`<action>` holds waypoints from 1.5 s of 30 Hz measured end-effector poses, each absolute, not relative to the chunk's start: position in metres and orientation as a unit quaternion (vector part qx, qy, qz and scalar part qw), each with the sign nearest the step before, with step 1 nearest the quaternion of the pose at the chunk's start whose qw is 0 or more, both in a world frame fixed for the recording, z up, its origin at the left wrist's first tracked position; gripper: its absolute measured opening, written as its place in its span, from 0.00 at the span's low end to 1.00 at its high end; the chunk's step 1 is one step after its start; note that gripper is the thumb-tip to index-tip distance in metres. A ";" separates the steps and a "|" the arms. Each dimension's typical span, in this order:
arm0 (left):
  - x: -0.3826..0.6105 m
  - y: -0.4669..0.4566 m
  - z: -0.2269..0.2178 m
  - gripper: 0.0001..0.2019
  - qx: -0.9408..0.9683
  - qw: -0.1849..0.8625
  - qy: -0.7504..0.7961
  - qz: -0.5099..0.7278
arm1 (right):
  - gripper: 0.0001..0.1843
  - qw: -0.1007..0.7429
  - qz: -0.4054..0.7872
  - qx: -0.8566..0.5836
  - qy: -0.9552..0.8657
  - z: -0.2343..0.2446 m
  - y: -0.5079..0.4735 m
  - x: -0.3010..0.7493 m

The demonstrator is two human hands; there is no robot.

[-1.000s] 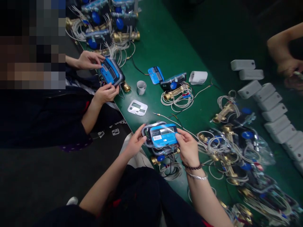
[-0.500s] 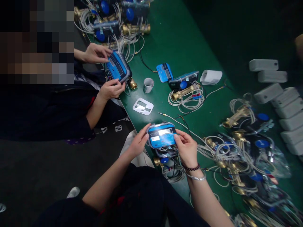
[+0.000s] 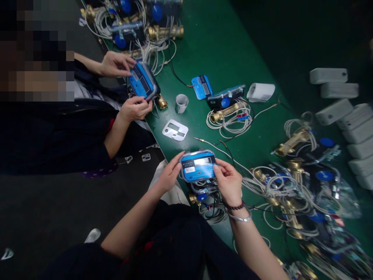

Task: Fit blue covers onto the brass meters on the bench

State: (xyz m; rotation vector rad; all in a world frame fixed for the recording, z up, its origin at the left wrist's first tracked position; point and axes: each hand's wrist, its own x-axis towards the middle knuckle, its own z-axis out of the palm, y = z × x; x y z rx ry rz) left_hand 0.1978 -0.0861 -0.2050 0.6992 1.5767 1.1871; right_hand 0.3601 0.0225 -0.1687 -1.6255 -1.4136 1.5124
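A blue meter faceplate in a clear casing sits between my two hands at the table's near edge. My left hand grips its left side, the thumb on the rim. On the right side, my right hand pinches it with the thumb on the blue face. Below it are a meter body with a blue cap, a brass pipe end and coiled grey cable. Just beyond lies a white label backing sheet with cut-outs, and a thin cable with a metal tip.
On my left, a co-worker's hands hold another blue-faced meter. Brass meters with tangled cables crowd the green table at right. A loose blue faceplate, rolled labels and white boxes lie farther off.
The view has shifted slightly. My hands keep their hold on the faceplate, which is tilted a little differently, its sticker and window showing more clearly. The co-worker's hands stay on the other meter.
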 end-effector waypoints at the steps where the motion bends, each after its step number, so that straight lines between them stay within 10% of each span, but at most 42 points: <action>1: 0.197 -0.086 -0.204 0.22 0.289 0.500 0.654 0.490 | 0.19 0.253 0.554 -0.597 -0.522 -0.168 0.023 0.360; 34: 0.190 -0.063 -0.200 0.14 0.198 0.446 0.711 0.507 | 0.18 0.211 0.506 -0.596 -0.586 -0.166 0.026 0.354; 45: 0.217 -0.068 -0.183 0.38 0.366 0.403 0.744 0.387 | 0.24 0.023 0.249 -0.432 -0.867 -0.150 0.044 0.345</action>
